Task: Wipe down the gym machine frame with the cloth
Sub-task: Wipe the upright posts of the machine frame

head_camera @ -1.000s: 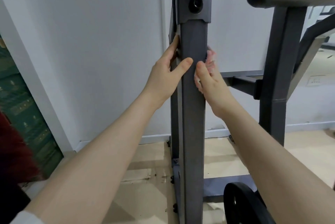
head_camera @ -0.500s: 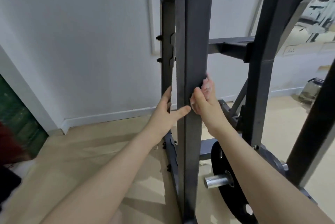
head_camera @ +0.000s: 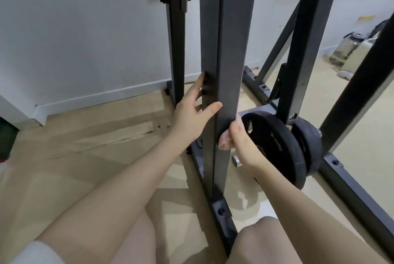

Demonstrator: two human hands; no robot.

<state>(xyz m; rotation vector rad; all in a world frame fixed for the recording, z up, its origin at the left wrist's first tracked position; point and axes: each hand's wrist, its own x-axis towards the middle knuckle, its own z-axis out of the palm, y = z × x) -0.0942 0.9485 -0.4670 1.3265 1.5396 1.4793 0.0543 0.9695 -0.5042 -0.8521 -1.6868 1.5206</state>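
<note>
A dark grey square upright post (head_camera: 226, 50) of the gym machine frame stands straight ahead of me. My left hand (head_camera: 191, 114) rests flat on the post's left side, fingers spread, thumb across its front edge. My right hand (head_camera: 236, 135) presses a small pale pink cloth (head_camera: 225, 140) against the post's right side, low down. Most of the cloth is hidden under the fingers.
Black weight plates (head_camera: 275, 146) sit on a peg just right of the post. The frame's base rail (head_camera: 221, 206) runs along the beige floor toward my knees. More uprights (head_camera: 307, 50) and a diagonal brace stand behind. A white wall (head_camera: 85, 29) lies to the left.
Both hands have slid down the post from chest height to near its base, the right one carrying the cloth. My view has tilted downward, and my knees now show.
</note>
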